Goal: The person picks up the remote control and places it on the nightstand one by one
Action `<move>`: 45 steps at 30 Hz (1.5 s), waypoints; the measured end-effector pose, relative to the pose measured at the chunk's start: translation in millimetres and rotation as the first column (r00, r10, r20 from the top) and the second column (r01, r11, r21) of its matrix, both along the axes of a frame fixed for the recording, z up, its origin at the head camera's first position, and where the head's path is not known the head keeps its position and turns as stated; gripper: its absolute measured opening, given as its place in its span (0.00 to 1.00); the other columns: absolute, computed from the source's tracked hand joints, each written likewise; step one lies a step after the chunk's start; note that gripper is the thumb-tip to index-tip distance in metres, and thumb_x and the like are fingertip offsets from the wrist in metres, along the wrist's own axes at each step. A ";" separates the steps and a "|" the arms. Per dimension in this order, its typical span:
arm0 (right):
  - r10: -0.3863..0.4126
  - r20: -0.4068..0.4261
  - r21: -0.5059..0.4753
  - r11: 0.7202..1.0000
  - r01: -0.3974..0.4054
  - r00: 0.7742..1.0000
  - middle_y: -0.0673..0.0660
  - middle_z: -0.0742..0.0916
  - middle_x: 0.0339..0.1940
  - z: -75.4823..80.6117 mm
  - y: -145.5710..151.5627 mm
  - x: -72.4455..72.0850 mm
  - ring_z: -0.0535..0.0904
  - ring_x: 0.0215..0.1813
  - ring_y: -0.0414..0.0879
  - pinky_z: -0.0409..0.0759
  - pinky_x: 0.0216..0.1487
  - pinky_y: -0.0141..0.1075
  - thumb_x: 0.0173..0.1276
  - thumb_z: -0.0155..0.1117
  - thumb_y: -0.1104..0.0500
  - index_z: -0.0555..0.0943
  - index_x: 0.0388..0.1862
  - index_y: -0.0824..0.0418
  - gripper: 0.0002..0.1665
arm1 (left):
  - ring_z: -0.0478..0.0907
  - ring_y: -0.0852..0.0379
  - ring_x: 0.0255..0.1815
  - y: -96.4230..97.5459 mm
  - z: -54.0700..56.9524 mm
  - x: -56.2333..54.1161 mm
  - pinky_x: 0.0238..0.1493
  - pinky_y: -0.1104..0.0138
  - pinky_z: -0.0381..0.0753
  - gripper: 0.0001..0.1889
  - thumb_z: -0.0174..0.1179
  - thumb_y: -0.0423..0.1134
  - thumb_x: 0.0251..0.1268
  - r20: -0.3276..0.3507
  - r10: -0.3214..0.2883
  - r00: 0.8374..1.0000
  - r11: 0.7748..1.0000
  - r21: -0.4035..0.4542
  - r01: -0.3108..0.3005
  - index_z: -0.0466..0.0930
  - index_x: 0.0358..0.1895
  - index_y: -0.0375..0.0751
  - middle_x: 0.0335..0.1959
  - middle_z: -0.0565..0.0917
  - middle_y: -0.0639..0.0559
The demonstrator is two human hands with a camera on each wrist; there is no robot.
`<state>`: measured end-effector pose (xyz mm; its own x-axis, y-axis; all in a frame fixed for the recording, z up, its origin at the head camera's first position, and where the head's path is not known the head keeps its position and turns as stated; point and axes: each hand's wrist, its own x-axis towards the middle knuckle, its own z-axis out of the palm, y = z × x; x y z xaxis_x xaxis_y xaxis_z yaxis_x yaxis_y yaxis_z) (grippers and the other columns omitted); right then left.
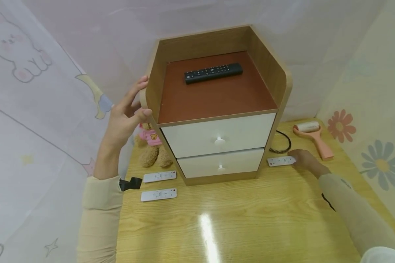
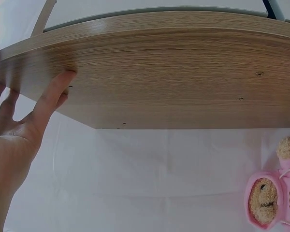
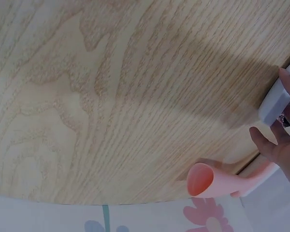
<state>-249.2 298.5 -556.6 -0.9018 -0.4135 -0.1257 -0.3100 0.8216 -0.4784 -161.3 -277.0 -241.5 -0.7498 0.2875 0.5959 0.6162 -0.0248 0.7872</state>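
Observation:
A small wooden cabinet [image 1: 218, 113] with two white drawers stands on the table. My left hand [image 1: 123, 117] rests against its left side panel [image 2: 159, 72], fingers mostly straight and the thumb touching the wood. To the right of the cabinet, my right hand [image 1: 304, 160] pinches the end of a white remote control [image 1: 279, 161] at the tabletop. In the right wrist view the end of that remote [image 3: 275, 104] sits between thumb and fingers. A black remote control [image 1: 214, 73] lies on the cabinet's brown top.
Two white remotes, one [image 1: 159, 176] behind the other [image 1: 158, 194], lie left of the cabinet. A teddy bear in pink [image 1: 153, 137] sits behind them. At right are a black coiled cord [image 1: 281, 150] and a peach-handled lint roller [image 1: 320, 142] on the wooden table [image 1: 250, 219].

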 end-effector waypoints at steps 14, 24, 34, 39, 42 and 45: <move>0.110 -0.096 0.049 0.993 -0.106 0.989 0.76 0.82 0.47 -3.3 -5.1 8.2 0.77 0.50 0.72 0.76 0.50 0.62 0.52 0.61 0.79 0.76 0.53 0.80 0.26 | 0.76 0.42 0.56 -0.5 2.8 2.7 0.33 0.69 0.83 0.31 0.64 0.33 0.62 0.011 0.020 1.000 0.999 -0.039 -0.020 0.67 0.70 0.41 0.75 0.59 0.48; 0.088 -0.189 0.049 0.996 -0.080 0.978 0.77 0.82 0.47 -7.9 8.3 24.4 0.79 0.45 0.71 0.78 0.46 0.60 0.49 0.69 0.75 0.75 0.54 0.79 0.29 | 0.71 0.36 0.62 6.5 10.3 11.2 0.37 0.69 0.84 0.30 0.59 0.23 0.63 0.004 0.049 0.999 0.996 -0.078 -0.049 0.66 0.70 0.40 0.75 0.60 0.49; -0.015 -0.234 -0.020 1.000 0.011 0.972 0.77 0.79 0.52 14.1 14.5 41.3 0.80 0.42 0.68 0.79 0.41 0.57 0.56 0.68 0.72 0.73 0.59 0.75 0.30 | 0.71 0.35 0.62 9.3 15.8 18.4 0.39 0.67 0.85 0.29 0.58 0.24 0.64 0.000 0.056 0.998 0.995 -0.083 -0.056 0.66 0.70 0.39 0.75 0.60 0.49; -0.036 -0.303 -0.062 0.998 0.018 0.952 0.78 0.79 0.51 27.9 12.8 49.2 0.82 0.36 0.62 0.80 0.35 0.54 0.55 0.70 0.70 0.74 0.58 0.75 0.30 | 0.71 0.36 0.61 8.7 15.5 18.3 0.38 0.66 0.85 0.30 0.60 0.28 0.65 0.005 0.060 0.998 0.995 -0.086 -0.059 0.65 0.70 0.38 0.75 0.59 0.49; -0.048 -0.326 -0.071 0.997 0.026 0.944 0.78 0.80 0.50 35.7 11.6 52.7 0.81 0.29 0.56 0.80 0.31 0.47 0.56 0.71 0.69 0.75 0.58 0.74 0.30 | 0.71 0.36 0.61 8.2 15.8 18.4 0.38 0.66 0.85 0.30 0.60 0.29 0.65 0.005 0.063 0.998 0.993 -0.097 -0.063 0.64 0.70 0.38 0.75 0.59 0.49; -0.059 -0.371 -0.094 0.995 0.025 0.927 0.77 0.81 0.47 43.2 10.8 54.2 0.71 0.16 0.44 0.72 0.19 0.35 0.53 0.72 0.70 0.76 0.56 0.74 0.30 | 0.71 0.37 0.62 8.1 15.8 19.3 0.38 0.67 0.85 0.30 0.60 0.30 0.65 0.008 0.067 0.998 0.992 -0.105 -0.066 0.64 0.70 0.38 0.75 0.59 0.50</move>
<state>-194.9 309.3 -513.3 -0.8934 -0.3685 0.2571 -0.4458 0.7985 -0.4045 -142.0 -268.9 -225.7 -0.7762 0.2967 0.5563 0.6043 0.0988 0.7906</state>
